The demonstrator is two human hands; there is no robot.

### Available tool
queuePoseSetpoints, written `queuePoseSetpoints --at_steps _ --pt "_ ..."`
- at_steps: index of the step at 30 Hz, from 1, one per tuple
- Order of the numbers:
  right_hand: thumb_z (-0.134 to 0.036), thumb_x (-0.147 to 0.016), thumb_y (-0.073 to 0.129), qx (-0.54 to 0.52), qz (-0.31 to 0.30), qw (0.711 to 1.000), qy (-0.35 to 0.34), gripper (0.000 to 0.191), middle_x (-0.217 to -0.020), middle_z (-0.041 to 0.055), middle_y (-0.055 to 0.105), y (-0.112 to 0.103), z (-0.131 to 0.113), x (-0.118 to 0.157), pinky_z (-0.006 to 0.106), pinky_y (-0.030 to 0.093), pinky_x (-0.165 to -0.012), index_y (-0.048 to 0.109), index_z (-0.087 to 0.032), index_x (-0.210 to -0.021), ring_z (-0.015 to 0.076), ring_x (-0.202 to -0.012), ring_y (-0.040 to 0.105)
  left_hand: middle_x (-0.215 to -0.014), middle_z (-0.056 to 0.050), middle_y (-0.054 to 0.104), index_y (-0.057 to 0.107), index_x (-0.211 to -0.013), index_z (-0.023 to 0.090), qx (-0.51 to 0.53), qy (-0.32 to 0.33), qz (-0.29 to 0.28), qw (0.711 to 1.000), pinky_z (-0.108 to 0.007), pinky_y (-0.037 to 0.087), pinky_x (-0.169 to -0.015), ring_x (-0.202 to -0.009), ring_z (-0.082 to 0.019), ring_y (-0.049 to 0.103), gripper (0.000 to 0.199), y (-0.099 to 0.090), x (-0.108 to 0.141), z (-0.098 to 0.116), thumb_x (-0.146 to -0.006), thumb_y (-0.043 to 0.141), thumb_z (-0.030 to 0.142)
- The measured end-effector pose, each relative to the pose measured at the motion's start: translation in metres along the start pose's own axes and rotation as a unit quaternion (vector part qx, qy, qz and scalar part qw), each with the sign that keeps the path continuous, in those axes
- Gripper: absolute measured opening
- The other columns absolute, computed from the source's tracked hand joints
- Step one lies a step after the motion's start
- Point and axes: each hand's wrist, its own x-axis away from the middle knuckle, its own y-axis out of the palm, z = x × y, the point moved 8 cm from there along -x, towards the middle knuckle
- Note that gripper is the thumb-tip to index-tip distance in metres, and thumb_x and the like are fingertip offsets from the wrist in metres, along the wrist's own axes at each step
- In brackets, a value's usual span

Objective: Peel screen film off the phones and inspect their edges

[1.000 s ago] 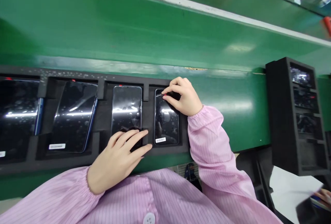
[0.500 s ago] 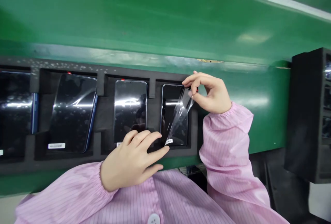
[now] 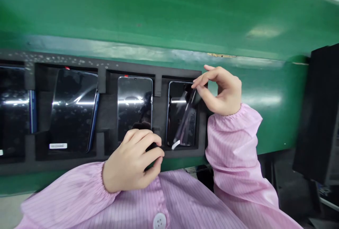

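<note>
At the far left, a glossy black rectangular phone (image 3: 12, 116) is lying partly out of view in a long black foam tray (image 3: 132, 67), which is resting on a shiny green tabletop (image 3: 265, 116). In the next compartment, a 2nd black-screened phone (image 3: 72, 116) is lying askew, its blue side edge and white barcode label (image 3: 58, 146) showing. A 3rd black-screened phone (image 3: 135, 110) with a red tab is sitting straighter, its near end partly hidden by the left hand (image 3: 134, 162); those fingers are bending loosely, and I cannot tell whether the tips are meeting or touching anything. In the rightmost compartment, a 4th black-screened phone (image 3: 172, 112) is lying face up, with a clear plastic film (image 3: 186, 116) standing slantwise from its screen. The right hand (image 3: 222, 91), in a pink striped sleeve (image 3: 230, 137), is clamping the film's far end between thumb and fingers. Further right, a large black box (image 3: 315, 112) is standing well apart from the tray.
</note>
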Motion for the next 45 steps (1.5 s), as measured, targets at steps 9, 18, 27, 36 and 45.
queuePoseSetpoints --at_steps 9,18,27,36,45 --pt "-0.006 -0.094 0.062 -0.102 -0.066 0.992 0.047 0.014 -0.098 0.0022 0.075 0.042 -0.055 0.013 0.016 0.06 -0.067 0.069 -0.015 -0.102 0.0077 -0.076 0.071 -0.14 -0.019 0.052 0.065 -0.135 0.018 -0.116 0.016 -0.076 0.99 -0.052 0.038 -0.099 -0.124 -0.037 0.049 0.048 0.015 0.002 0.003 -0.09 0.051 0.017" --pt "-0.016 -0.093 0.062 -0.43 -0.091 0.857 0.269 0.021 -0.118 0.0054 0.071 0.087 -0.033 0.035 0.023 0.065 -0.08 0.079 -0.019 -0.106 0.0097 -0.082 0.075 -0.133 -0.02 0.057 0.066 -0.133 0.019 -0.133 0.016 -0.107 0.985 -0.053 0.036 -0.096 -0.122 -0.038 0.051 0.045 0.021 0.003 0.003 -0.092 0.049 0.02" --pt "-0.008 -0.087 0.069 -0.531 -0.059 0.747 0.395 0.031 -0.107 0.0021 0.075 0.08 0.008 0.035 0.032 0.064 -0.098 0.074 -0.019 -0.115 0.0126 -0.089 0.077 -0.141 -0.02 0.053 0.059 -0.14 0.02 -0.151 0.018 -0.156 0.976 -0.054 0.036 -0.096 -0.125 -0.038 0.051 0.049 0.024 0.007 -0.001 -0.092 0.05 0.018" --pt "-0.045 -0.096 0.066 -0.402 0.053 0.864 0.298 0.036 -0.119 0.0043 0.071 0.049 0.027 0.016 0.029 0.063 -0.091 0.065 -0.025 -0.125 0.0148 -0.094 0.075 -0.137 -0.016 0.057 0.059 -0.138 0.023 -0.151 0.01 -0.15 0.977 -0.054 0.041 -0.097 -0.124 -0.037 0.054 0.043 0.024 0.005 -0.002 -0.096 0.051 0.021" --pt "-0.032 -0.088 0.061 0.031 0.227 0.967 0.11 0.037 -0.127 0.0114 0.06 -0.019 0.015 0.006 0.033 0.061 -0.09 0.064 -0.019 -0.122 0.0149 -0.089 0.069 -0.141 -0.02 0.06 0.059 -0.14 0.016 -0.176 -0.151 0.079 0.969 -0.055 0.047 -0.108 -0.132 -0.036 0.055 0.039 -0.006 0.005 -0.032 -0.102 0.052 0.022"
